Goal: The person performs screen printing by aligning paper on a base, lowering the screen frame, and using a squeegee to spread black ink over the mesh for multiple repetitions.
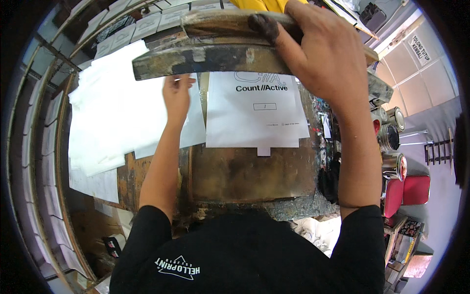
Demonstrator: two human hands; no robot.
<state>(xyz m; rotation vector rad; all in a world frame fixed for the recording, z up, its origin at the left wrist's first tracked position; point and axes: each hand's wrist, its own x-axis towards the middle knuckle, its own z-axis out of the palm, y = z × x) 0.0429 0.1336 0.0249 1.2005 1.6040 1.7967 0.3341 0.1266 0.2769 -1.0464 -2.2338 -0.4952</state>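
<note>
My right hand (320,54), its thumb stained black, grips the edge of a raised wooden printing frame (215,60) marked with ink. The frame spans the upper middle and hides what lies behind it. Below it, a white sheet (245,130) with black printing lies flat on a brown, ink-stained board (249,174). A small pale tab (264,152) sticks out from the sheet's near edge. My left hand (177,95) reaches under the frame's left part, beside a loose stack of white sheets (112,117). Its fingers look apart, though the frame partly covers their tips.
Racks holding white sheets (54,196) run along the left. Right of the board are ink cans (393,165), a red chair (416,190) and a shelf (404,240). Something bright yellow (259,5) shows behind the frame. Dark ink covers the table's right edge (323,147).
</note>
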